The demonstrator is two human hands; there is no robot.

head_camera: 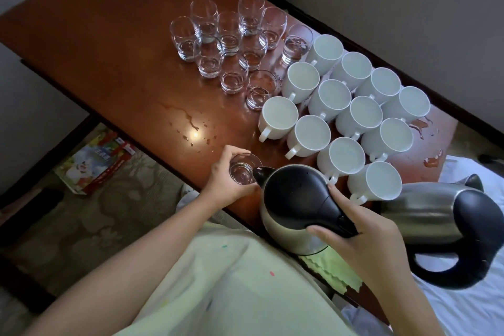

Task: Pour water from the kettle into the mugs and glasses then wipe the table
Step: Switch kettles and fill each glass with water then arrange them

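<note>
1. Left hand (pixel 222 176) clamps a glass (pixel 243 169) at the near counter (pixel 109 49) edge.
2. Right hand (pixel 362 237) clamps the kettle (pixel 294 204) handle; spout touches the glass rim, right of it.
3. Mugs (pixel 346 117) stand far right.

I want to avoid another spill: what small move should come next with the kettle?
Probably tip the kettle a little further, since its spout already sits at the rim of the glass that the left hand steadies, while the right hand grips the handle.
</note>
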